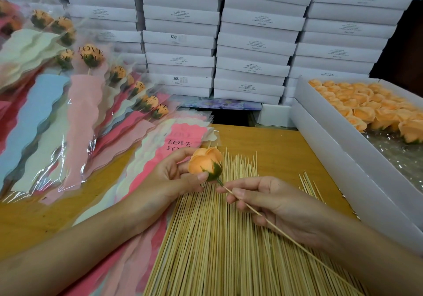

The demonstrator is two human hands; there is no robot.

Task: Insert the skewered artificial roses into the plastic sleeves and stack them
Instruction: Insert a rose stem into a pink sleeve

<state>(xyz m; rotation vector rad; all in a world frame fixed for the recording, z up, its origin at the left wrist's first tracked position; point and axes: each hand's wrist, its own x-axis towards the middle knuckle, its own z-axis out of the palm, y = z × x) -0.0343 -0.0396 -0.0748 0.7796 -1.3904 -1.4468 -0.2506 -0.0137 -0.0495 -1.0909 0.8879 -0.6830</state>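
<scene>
L hand (174,176) has the orange rose (204,161), fingers curled behind the petals, thumb pressed on the green base. It's held up over the middle of the surface (274,140), bloom tilted toward the far-left corner. R hand (274,201) pinches one skewer (263,218) btwn thumb and fingertips, the other fingers curled under it. The skewer tip sits right at the short green stub under the rose; can't tell if it's in. The skewer's long end runs back toward the near-right corner.

Under both hands, a big loose pile of bamboo skewers (217,238) covers the near-middle of the surface, tips pointing to the far edge. Just left of it, a flat stack of empty sleeves (178,140), pink on top w/ "LOVE YOU" print. Along the left edge, sleeved roses (87,103) lie fanned and overlapping, blooms toward the far edge. Along the right edge, a white box (332,147) w/ rows of loose orange rose heads (366,108). Past the far edge, a wall of stacked white cartons (251,43).
</scene>
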